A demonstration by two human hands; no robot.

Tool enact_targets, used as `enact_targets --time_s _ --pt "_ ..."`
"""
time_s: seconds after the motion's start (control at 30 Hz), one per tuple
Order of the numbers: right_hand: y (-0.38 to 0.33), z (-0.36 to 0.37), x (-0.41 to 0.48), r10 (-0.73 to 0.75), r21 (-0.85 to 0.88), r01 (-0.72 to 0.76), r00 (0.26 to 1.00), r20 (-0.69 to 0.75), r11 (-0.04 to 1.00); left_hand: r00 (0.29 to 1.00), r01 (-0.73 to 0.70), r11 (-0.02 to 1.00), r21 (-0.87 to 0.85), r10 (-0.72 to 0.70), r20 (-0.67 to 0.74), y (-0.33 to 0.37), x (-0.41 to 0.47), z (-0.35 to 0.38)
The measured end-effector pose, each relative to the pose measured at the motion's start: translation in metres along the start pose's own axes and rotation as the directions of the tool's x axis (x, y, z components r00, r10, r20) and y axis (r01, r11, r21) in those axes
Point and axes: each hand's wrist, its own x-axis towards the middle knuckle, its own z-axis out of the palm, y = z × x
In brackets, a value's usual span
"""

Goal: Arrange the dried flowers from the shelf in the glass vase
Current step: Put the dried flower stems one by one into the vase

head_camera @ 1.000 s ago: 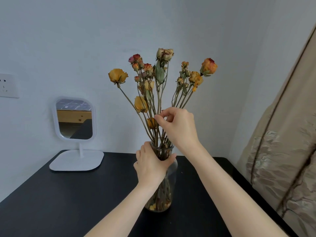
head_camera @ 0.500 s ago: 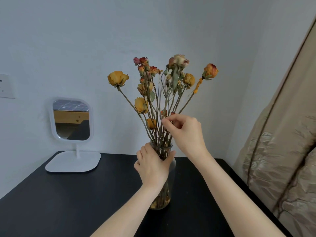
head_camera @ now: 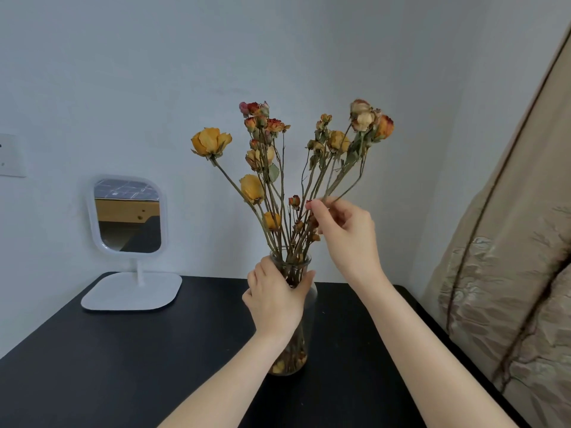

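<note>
1. The glass vase (head_camera: pixel 310 307) stands upright on the black table (head_camera: pixel 123 350), roughly midway between its left and right edges and nearer the back edge than the front.
2. The dried flowers (head_camera: pixel 259 157) are in the vase, their stems fanning out above the rim. They are dried roses, mostly yellow and orange, with a few small red ones. Fallen petals and leaves lie at the bottom of the glass.
3. The left hand (head_camera: pixel 275 299) grips the neck of the vase just under the rim, with the thumb on the right side and the fingers curled round the left.
4. The right hand (head_camera: pixel 349 236) is raised above and to the right of the vase mouth. Its thumb and fingertips (head_camera: pixel 312 206) pinch a few thin stems, and the other fingers are curled in.
5. The pinched stems lean out to the right, away from the rest of the bunch. They carry a pale rose (head_camera: pixel 362 118) and an orange one at their tips.
6. A large yellow rose (head_camera: pixel 211 142) leans out to the left on a long stem.
7. A white stand mirror (head_camera: pixel 128 214) sits at the back left corner of the table, well apart from the vase.
8. A wall socket (head_camera: pixel 10 156) shows at the left edge of the view.
9. A beige patterned curtain (head_camera: pixel 509 273) hangs beyond the right edge of the table.
</note>
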Motion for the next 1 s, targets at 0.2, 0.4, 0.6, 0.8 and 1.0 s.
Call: enact_targets --time_s 0.2,0.4,0.6,0.8,1.0 --pt "0.012 -0.002 0.0 0.072 -0.061 -0.07 0.997 0.029 0.996 1.0 0.005 1.0 0.007 -0.005 -0.007 -0.001 0.0 0.002" --pt "0.018 -0.007 0.001 0.075 -0.028 -0.074 0.997 0.024 0.997 0.999 0.039 0.999 0.01 -0.038 -0.032 0.002 0.001 0.004" --pt "0.022 -0.024 -0.005 0.094 0.043 -0.096 0.995 0.036 0.995 0.998 0.026 0.989 -0.145 -0.017 0.063 -0.005 -0.005 -0.012" --pt "0.067 -0.056 -0.03 0.245 -0.053 -0.242 0.968 0.055 0.969 0.999 -0.023 0.929 -0.368 0.039 0.034 -0.025 -0.048 -0.04" --pt "0.145 -0.106 -0.048 0.521 -0.239 -0.529 0.848 -0.103 0.814 0.923 0.048 0.881 -0.47 0.142 0.359 -0.011 -0.082 -0.02"
